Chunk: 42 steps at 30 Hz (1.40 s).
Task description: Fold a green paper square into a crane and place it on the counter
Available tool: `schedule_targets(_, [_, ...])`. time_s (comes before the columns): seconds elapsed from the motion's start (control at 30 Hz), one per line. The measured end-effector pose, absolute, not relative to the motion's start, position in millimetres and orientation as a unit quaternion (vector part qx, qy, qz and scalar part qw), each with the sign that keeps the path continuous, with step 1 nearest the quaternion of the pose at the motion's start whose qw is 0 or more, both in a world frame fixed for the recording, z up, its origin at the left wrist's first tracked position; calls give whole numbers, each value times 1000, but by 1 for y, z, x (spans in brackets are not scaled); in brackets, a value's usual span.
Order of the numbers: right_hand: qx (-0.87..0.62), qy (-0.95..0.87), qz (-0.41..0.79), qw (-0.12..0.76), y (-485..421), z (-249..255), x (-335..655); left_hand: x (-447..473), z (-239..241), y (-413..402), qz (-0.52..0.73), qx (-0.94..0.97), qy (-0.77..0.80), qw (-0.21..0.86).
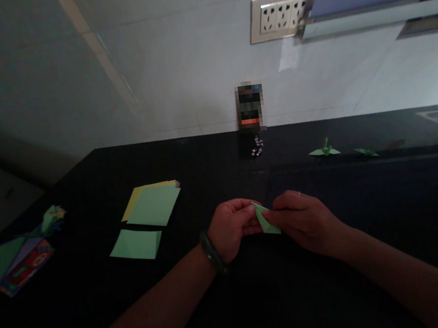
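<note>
Both my hands meet over the black counter [337, 277] near its front edge. A small folded piece of green paper [266, 220] is pinched between them. My left hand [232, 227] is curled round its left side, with a dark band on the wrist. My right hand [305, 221] grips the right side, a ring on one finger. Most of the paper is hidden by my fingers.
A stack of green and yellow paper sheets [152, 203] and one folded green sheet [137, 244] lie to the left. A colourful packet [19, 260] sits at the far left edge. Two folded green paper cranes [324, 150] [366, 152] rest at the back right. A dark phone [251, 120] leans against the wall.
</note>
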State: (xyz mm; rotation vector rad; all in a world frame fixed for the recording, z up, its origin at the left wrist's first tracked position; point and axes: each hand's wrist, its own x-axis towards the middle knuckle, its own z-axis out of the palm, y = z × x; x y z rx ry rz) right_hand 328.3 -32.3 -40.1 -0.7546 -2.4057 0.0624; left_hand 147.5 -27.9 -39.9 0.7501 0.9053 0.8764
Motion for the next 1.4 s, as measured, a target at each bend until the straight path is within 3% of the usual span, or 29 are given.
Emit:
schedule_targets(0.4, [-285,-914,22,287,-32,-39,326,152,-41,-28,419,350,449,707])
schedule_targets(0.5, [-306,-882,114,338,-33,-38,326,153,-41,-28,435,359,455,689])
schedule_targets(0.6, [-422,-784,237,389,-35,-36,322,153,-41,-28,450,378,467,661])
schedule_targets(0.77, [-518,-689,408,300,-36,-36,312,153,-44,-28,454,425,481,618])
schedule_targets(1.03, [-531,-631,504,256,-37,-42,310,154,-41,-30,453,508,520,516])
schedule_targets(1.4, [-501,-576,580,284,-38,-39,309,156,-42,-34,444,592,534,408])
